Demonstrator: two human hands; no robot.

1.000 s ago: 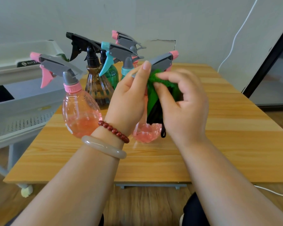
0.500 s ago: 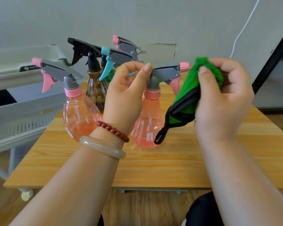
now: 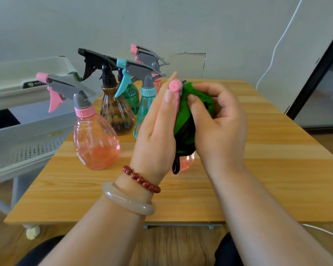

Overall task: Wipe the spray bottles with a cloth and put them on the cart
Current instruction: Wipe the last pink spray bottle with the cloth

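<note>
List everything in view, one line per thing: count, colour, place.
held spray bottle: 1, pink, between the hands, wrapped by the cloth
standing spray bottles: 5, on the table's left: front pink bottle, brown bottle with black sprayer, green bottle, teal bottle, back pink bottle
cloth: 1, green, black edge, around the held bottle
table: 1, light wood, centre
cart: 1, white-grey, left of the table
cable: 1, white, wall at right
bracelets: 2, red beads, pale bangle, left wrist
left hand: holds the held bottle's sprayer
right hand: fingers curled round the cloth
</note>
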